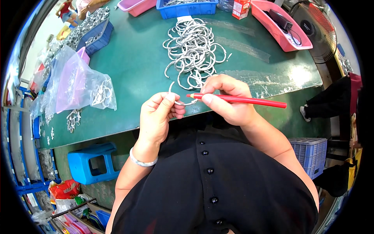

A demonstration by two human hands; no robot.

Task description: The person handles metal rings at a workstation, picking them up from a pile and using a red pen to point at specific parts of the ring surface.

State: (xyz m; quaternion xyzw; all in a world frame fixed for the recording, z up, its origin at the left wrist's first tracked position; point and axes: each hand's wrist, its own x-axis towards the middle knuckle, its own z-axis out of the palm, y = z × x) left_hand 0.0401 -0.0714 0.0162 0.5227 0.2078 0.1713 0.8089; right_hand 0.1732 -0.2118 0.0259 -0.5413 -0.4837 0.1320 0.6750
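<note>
My left hand [154,119] is pinched round a silver metal ring [185,104] near the table's front edge. Part of the ring's loop is hidden behind my fingers. Between thumb and fingers, my right hand [235,105] grips a red pencil [259,102], its tip pointing left over the ring. Whether the right fingertips also touch the ring, I cannot tell. Just beyond both hands, a heap of similar silver rings [193,50] is spread on the green table [136,58].
Clear plastic bags [103,91] and a blue bin [95,39] of metal parts lie left. At the far side stand a blue tray [187,11], pink baskets [286,41] and a red-white carton [241,8]. A blue stool [87,163] stands below; a fan [313,33] is right.
</note>
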